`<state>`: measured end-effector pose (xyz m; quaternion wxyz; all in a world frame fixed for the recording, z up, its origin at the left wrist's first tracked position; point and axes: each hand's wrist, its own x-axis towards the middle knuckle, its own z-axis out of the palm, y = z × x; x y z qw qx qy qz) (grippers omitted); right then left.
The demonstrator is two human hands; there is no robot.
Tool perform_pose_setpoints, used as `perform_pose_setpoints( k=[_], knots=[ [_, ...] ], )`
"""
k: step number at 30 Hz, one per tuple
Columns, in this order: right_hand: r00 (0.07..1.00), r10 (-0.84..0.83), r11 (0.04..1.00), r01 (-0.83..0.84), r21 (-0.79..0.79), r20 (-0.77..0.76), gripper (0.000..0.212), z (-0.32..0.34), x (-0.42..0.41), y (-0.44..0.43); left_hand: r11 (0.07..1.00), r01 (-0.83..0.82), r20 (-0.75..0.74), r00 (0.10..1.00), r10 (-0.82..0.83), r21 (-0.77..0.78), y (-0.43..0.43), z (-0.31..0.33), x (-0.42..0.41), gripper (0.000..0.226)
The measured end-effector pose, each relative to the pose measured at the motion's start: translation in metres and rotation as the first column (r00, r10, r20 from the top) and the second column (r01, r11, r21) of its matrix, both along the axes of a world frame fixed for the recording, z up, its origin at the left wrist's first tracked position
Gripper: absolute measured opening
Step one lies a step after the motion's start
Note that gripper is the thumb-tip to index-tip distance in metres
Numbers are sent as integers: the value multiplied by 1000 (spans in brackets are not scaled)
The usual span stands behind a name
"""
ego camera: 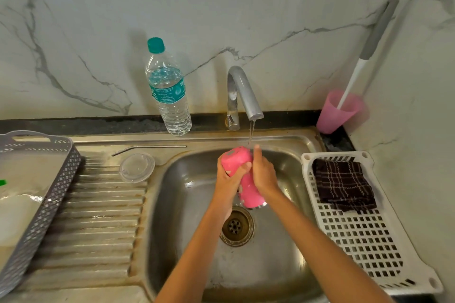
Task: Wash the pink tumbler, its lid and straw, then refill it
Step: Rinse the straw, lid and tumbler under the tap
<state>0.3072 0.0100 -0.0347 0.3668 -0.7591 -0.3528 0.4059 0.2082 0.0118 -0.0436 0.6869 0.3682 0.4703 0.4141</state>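
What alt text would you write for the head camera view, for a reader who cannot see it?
A person's left hand grips a pink tumbler, tilted under the running tap over a steel sink, with the right hand against its side. Its clear lid and metal straw lie left of the basin, near a water bottle.

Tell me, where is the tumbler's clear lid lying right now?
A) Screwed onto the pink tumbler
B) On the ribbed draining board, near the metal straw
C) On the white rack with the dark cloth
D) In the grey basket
B: the clear lid lies flat on the ribbed draining board left of the basin, close to the metal straw.
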Motion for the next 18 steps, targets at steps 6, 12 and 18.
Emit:
perform_pose_setpoints(
  k=[6,12,18],
  knots=[
    [916,32,971,-123,205,399,49,12,-33,-17,981,-182,81,979,187,-63,9,7,3,63],
    [948,-62,981,0,-195,-313,44,15,4,11,997,60,42,997,-58,-45,6,6,-7,53],
    [974,-49,993,23,115,222,45,15,-28,-16,995,-57,107,992,65,-82,12,9,-5,55]
  ],
)
